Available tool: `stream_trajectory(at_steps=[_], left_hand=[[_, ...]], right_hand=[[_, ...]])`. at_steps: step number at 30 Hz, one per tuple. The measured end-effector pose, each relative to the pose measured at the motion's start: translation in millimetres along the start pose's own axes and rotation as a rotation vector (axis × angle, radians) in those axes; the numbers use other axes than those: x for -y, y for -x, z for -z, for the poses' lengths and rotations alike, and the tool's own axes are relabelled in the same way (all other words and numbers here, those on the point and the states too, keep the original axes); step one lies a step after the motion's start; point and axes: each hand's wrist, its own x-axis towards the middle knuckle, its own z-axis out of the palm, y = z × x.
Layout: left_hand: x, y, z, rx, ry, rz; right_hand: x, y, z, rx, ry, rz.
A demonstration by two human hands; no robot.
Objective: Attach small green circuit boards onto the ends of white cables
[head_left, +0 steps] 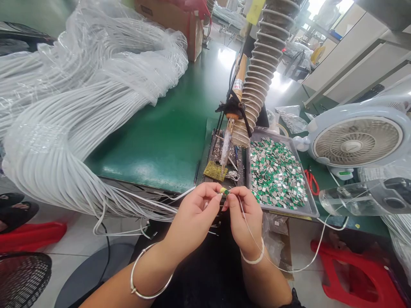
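Observation:
My left hand (197,214) is closed in a pinch, with a small green-and-yellow circuit board (225,191) at its fingertips. My right hand (245,216) is pinched at the other side of the board, on a thin pale wire (245,219) that trails over the wrist and off to the right. Just beyond the fingers, a soldering iron (227,143) hangs tip down above a yellow sponge (214,171). Beside the right hand stands a grey tray (313,209) heaped with small green-and-silver connector boards (278,175). The exact contact between wire and board is hidden by the fingers.
A large bundle of white cables (58,124), partly wrapped in plastic, covers the table's left. A ribbed extraction hose (266,55) comes down behind the iron. To the right are a fan (356,141), red-handled scissors (311,182) and a clear bottle (353,196).

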Motion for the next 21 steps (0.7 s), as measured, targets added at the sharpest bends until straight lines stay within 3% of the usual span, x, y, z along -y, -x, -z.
stream_trajectory(at_steps=[4,11,16,21], left_hand=[[2,-2,1.4,-0.046,0.053,0.058],[3,-6,1.7,-0.103,0.142,0.150],[0,-10,-1.8,-0.140,0.169,0.166],[-4,-11,-3.6,-0.133,0.226,0.176]], right_hand=[[-3,3,0,-0.022,0.042,0.090],[-15,8,-3,-0.162,0.089,0.399],[-19,9,-9,-0.248,-0.028,0.445],[-16,4,-6,-0.190,0.064,0.493]])
